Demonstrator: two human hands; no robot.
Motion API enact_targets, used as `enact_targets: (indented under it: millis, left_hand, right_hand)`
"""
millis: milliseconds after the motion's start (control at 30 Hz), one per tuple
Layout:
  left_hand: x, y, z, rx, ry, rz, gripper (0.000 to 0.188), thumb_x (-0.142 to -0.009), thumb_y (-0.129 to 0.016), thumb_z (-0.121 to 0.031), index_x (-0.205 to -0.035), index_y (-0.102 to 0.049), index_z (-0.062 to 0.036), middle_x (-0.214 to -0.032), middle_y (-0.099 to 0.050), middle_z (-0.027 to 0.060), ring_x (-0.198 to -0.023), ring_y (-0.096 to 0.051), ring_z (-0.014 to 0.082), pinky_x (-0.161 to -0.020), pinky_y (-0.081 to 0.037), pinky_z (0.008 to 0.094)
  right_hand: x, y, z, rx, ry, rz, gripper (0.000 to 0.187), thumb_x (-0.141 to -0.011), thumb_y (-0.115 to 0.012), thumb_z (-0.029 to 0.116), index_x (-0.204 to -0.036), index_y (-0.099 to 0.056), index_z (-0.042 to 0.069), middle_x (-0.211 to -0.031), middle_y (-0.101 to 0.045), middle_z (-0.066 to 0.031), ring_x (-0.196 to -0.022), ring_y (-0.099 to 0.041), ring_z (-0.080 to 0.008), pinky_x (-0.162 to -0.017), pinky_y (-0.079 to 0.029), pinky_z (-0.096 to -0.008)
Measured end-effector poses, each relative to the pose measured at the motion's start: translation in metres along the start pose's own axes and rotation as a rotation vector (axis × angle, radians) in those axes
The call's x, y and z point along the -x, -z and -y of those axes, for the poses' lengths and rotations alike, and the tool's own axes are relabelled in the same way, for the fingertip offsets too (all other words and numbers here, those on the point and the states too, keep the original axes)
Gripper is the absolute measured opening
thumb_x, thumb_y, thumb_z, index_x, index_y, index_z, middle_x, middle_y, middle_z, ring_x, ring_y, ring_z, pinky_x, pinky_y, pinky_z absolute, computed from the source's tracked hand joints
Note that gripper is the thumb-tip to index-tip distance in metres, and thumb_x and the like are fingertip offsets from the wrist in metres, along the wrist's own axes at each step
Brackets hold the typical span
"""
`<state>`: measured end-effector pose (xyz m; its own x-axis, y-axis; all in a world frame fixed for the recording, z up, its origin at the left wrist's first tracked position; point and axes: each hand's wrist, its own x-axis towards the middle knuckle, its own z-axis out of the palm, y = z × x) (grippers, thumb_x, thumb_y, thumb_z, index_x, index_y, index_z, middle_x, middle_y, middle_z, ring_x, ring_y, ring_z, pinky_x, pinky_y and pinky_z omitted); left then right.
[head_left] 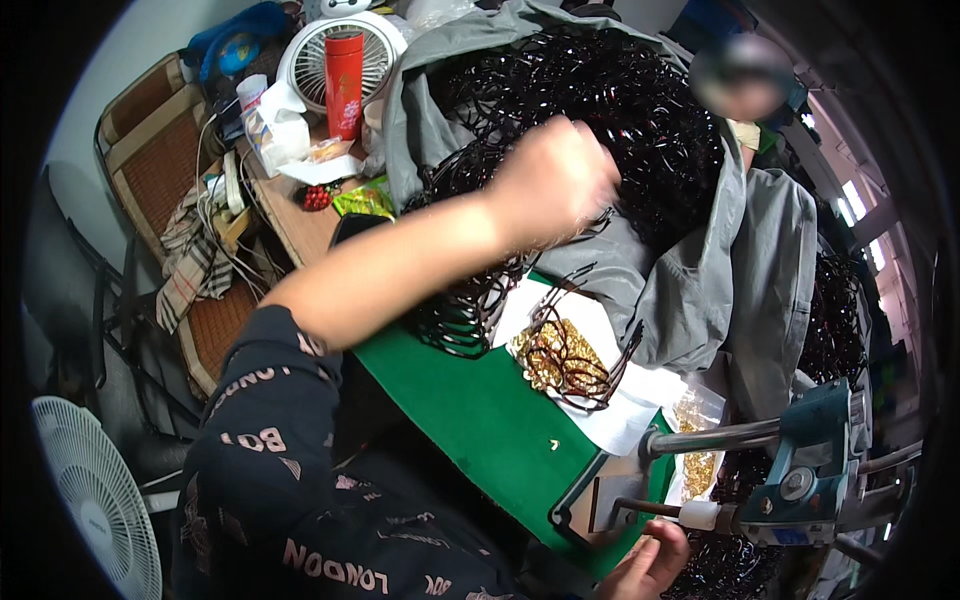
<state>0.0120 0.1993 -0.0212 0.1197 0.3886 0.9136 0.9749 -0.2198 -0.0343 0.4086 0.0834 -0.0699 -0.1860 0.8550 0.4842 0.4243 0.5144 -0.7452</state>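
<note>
My left hand [560,185], slightly blurred, is closed in a fist above a large heap of dark, glossy spectacle frames [600,90]. What it holds, if anything, is hidden. My right hand [650,560] is at the lower edge, below the metal rod of a teal bench machine [800,490]. Its fingers are curled together, and I cannot make out anything in them. Between the hands, several dark frames [590,385] lie over a pile of small gold metal parts [565,350] on white paper [610,425].
Grey cloth [690,310] surrounds the heap. A green work surface [470,420] carries the paper. A bag of gold parts [695,440] lies beside the machine. A red flask [344,85] and white fan [300,60] stand back left; another fan [95,500] is lower left. Someone sits across.
</note>
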Motion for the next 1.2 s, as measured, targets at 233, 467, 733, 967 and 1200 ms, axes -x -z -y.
enact_targets:
  millis: [233, 467, 733, 967, 1200]
  left_hand:
    - [-0.010, -0.048, 0.193, -0.364, 0.452, 1.033, 0.028, -0.071, -0.055, -0.005, -0.096, -0.066, -0.0090, -0.095, -0.065, 0.0135, -0.092, -0.061, 0.0307, -0.078, -0.049, 0.0398]
    - [-0.014, -0.045, 0.218, -0.113, 0.786, 0.127, 0.016, -0.080, -0.053, -0.013, -0.088, -0.067, -0.0118, -0.080, -0.067, 0.0063, -0.071, -0.063, 0.0198, -0.066, -0.049, 0.0317]
    - [-0.072, 0.047, 0.196, 0.677, 0.960, 0.332, 0.034, -0.086, -0.046, -0.010, -0.119, -0.053, -0.0076, -0.093, -0.067, 0.0050, -0.059, -0.058, 0.0096, -0.051, -0.044, 0.0212]
    - [-0.052, 0.079, 0.039, 0.644, 0.226, 0.350, 0.027, -0.081, -0.053, -0.012, -0.106, -0.059, -0.0015, -0.086, -0.066, 0.0095, -0.055, -0.058, 0.0147, -0.048, -0.046, 0.0248]
    - [0.070, 0.136, -0.124, 0.528, -0.550, 0.630, 0.023, -0.076, -0.057, -0.018, -0.097, -0.061, -0.0106, -0.069, -0.051, 0.0021, -0.050, -0.043, 0.0084, -0.045, -0.034, 0.0196]
  right_hand:
    - [-0.013, -0.047, 0.030, -0.175, -0.037, 0.189, 0.016, -0.081, -0.055, -0.008, -0.095, -0.058, -0.002, -0.096, -0.057, -0.0108, -0.090, -0.055, -0.0189, -0.082, -0.044, -0.0296]
    - [-0.017, -0.051, 0.026, -0.111, -0.118, 0.193, 0.014, -0.081, -0.056, -0.006, -0.094, -0.059, -0.002, -0.094, -0.057, -0.0084, -0.089, -0.055, -0.0175, -0.082, -0.043, -0.0277]
    - [-0.029, -0.079, 0.013, -0.227, -0.026, 0.278, 0.008, -0.081, -0.053, -0.006, -0.088, -0.056, -0.003, -0.090, -0.054, -0.0103, -0.081, -0.052, -0.0151, -0.074, -0.042, -0.0236]
    - [-0.046, -0.093, 0.021, -0.758, -0.457, 0.562, 0.031, -0.090, -0.056, 0.020, -0.108, -0.053, -0.006, -0.095, -0.060, -0.0126, -0.081, -0.059, -0.0196, -0.071, -0.047, -0.0272]
    - [-0.035, -0.120, 0.048, -0.864, -0.643, 1.036, 0.034, -0.097, -0.037, 0.030, -0.086, -0.051, 0.002, -0.082, -0.058, -0.0055, -0.080, -0.055, -0.0101, -0.072, -0.043, -0.0226]
